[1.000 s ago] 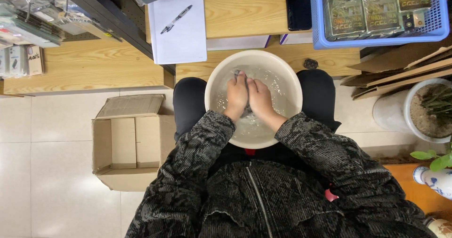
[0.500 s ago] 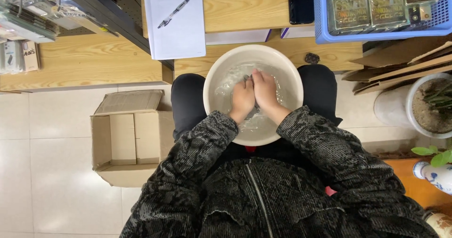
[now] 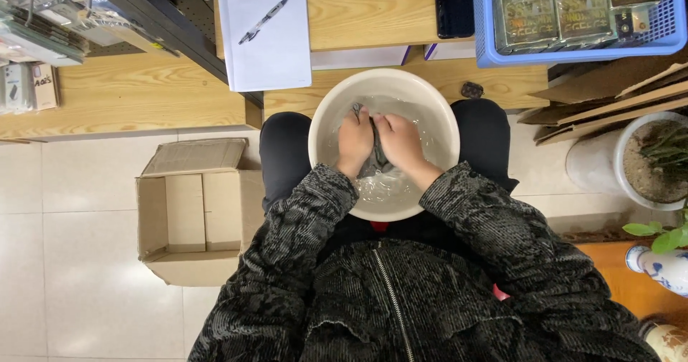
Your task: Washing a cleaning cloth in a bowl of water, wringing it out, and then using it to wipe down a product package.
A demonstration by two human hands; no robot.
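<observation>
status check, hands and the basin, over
Left hand and right hand both in the water, gripping dark cloth. White basin on lap. Nothing in the way.

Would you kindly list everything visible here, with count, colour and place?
round plastic basin: one, cream, on the lap, holding water
wet cloth: one, dark grey, between both hands
cardboard box: one, brown, open, on the floor
sheet of paper: one, white, on the wooden desk
pen: one, dark, on the paper
plastic crate: one, blue, top right
plant pot: one, white, right
left hand: in the water, grip on cloth
right hand: likewise
</observation>
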